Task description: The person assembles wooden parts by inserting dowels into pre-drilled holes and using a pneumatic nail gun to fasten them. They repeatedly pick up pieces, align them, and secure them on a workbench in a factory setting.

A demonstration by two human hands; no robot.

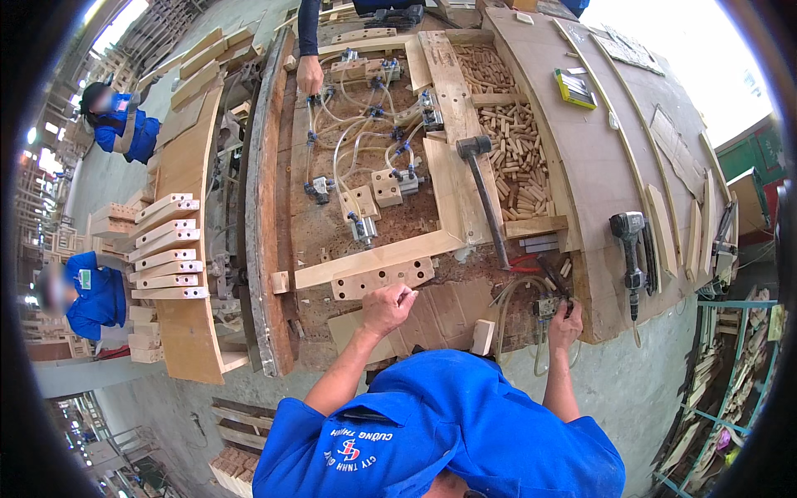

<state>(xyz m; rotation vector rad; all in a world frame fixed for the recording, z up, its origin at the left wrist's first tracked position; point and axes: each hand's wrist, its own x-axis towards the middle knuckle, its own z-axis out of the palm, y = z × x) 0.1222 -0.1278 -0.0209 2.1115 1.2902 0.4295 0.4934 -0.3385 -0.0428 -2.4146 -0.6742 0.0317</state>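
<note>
My left hand (388, 309) is curled closed just in front of a wooden block with drilled holes (383, 279); whether anything is in its fingers is hidden. To the right, my right hand (565, 325) has its fingers closed at the side of a small air valve (545, 309) with clear hoses. Beyond the drilled block lies a light wooden rail (374, 261), meeting another rail (444, 187) at a corner. Inside this frame sit air cylinders (405, 184) with wooden blocks, joined by clear tubes. A flat piece of cardboard (448, 311) lies nearest my body.
A mallet (486, 191) leans along the bench beside bins of wooden dowels (516, 153). Red-handled pliers (525, 264) lie near the valve. A power driver (631, 249) rests at right. Another person's hand (310, 76) reaches in at the far left; stacked rails (170, 249) stand left.
</note>
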